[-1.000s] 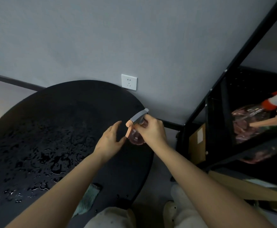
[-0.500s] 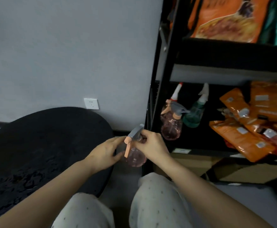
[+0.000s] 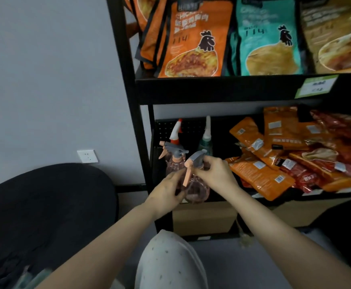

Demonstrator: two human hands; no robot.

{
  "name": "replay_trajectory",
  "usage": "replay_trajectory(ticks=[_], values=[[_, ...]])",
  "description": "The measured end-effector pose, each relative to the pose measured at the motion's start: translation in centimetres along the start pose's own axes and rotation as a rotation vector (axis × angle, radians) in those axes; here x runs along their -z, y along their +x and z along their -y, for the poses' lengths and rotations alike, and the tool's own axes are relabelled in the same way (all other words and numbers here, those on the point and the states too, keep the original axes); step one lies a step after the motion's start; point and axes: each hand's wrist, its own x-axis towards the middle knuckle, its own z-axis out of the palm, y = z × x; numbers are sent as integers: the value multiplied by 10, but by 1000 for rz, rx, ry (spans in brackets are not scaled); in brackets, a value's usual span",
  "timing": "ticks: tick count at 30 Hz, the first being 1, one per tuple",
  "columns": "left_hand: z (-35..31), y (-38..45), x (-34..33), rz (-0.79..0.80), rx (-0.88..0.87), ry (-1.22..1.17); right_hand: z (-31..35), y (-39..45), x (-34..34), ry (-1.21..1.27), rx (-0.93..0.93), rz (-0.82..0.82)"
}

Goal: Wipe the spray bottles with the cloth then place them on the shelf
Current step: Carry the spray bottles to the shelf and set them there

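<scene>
A: Pink clear plastic, head view: spray bottle (image 3: 196,187) held before the shelf (image 3: 212,88), at 9 o'clock of the orange packets (image 3: 260,176).

B: Hands?

A: Left hand (image 3: 166,192) cups the body; right hand (image 3: 216,173) pinches the grey head.

B: Handling?

A: Likely light, rigid, maybe slick. Best held at the neck.

— How many spray bottles are showing?
— Four: one pink clear plastic spray bottle with a grey head (image 3: 197,185) near, one like it (image 3: 173,157) on the shelf, a red-tipped white one (image 3: 175,131) and a teal one (image 3: 205,140) standing farther back.
— And hands?
— Two.
</scene>
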Motion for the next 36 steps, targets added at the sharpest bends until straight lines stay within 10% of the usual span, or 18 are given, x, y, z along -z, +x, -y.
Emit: replay_trajectory(ticks=[36], values=[[39, 59, -40, -39, 209, -193, -94, 30, -10, -16, -95, -171]])
